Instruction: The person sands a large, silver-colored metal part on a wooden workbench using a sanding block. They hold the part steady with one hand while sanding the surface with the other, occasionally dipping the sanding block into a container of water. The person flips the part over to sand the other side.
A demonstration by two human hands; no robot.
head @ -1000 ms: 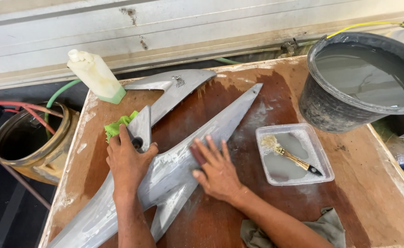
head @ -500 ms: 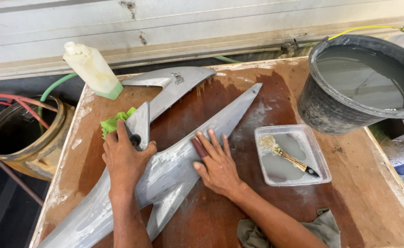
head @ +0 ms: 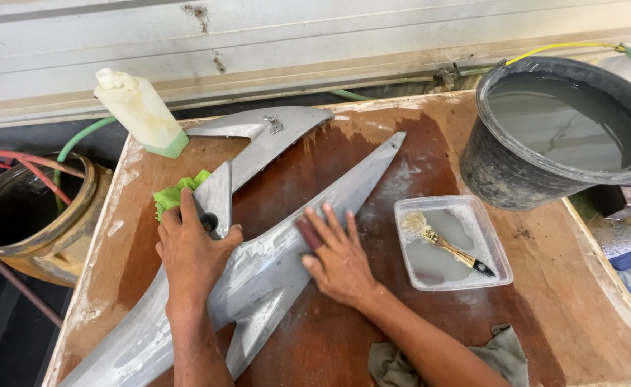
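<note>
A long grey panel (head: 258, 279) lies wet on the wooden desk (head: 545, 322). The left hand (head: 190, 251) grips its upright fin; the right hand (head: 337, 258), fingers spread, presses a small pad flat. It looks light, stiff and slippery, best gripped at edges.

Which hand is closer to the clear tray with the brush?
The right hand. It lies flat on the grey panel, just left of the tray. The left hand grips the panel farther left, beside the green cloth.
</note>
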